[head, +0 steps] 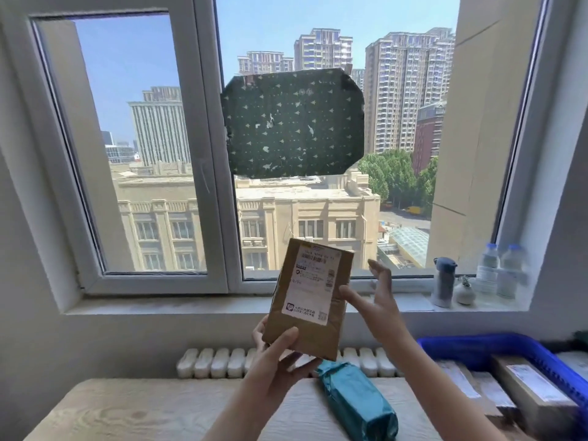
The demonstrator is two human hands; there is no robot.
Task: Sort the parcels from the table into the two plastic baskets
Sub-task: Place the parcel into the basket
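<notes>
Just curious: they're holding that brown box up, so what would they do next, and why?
Probably carry the box right and down into the blue basket. The left hand grips it label-up, the right hand is open beside it, and similar boxes already lie there.

A dark patterned sheet (292, 122) is stuck on the window pane. Two water bottles (498, 270), a grey flask (444, 281) stand on the sill (191, 305); a white radiator (222, 362) sits below.

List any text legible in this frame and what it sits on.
Nothing reads clearly.
Box label: barcode, printed lines and logo row, too blurred to quote.
Basket parcel labels: blurred.
Bottle labels: unreadable.
</notes>
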